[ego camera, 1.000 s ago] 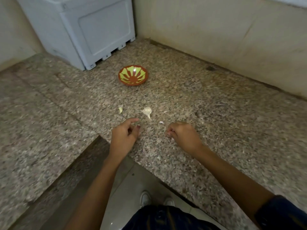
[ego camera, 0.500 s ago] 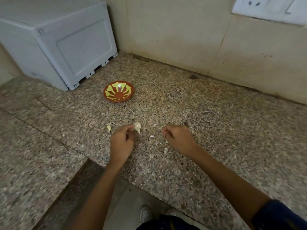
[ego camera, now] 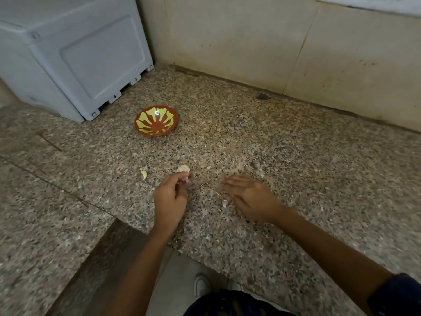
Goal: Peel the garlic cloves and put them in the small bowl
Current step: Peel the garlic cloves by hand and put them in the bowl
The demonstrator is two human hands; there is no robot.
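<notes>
Now: left hand [ego camera: 169, 197] pinches garlic [ego camera: 183, 169] | right hand [ego camera: 247, 197] fingers straight | counter edge [ego camera: 145, 231] near

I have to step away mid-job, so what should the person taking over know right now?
Left hand: its grip pinches the garlic clove just off the counter.
Right hand: open, fingers straight, holding nothing, low over the counter.
Small bowl: farther back, near the grey box; nothing visible inside.
A small pale piece lies left of the held clove; a bit of skin lies by the right hand.
Done: no clove in the bowl yet.
Left: peel the held clove, drop it in the bowl, then check the loose piece.
</notes>
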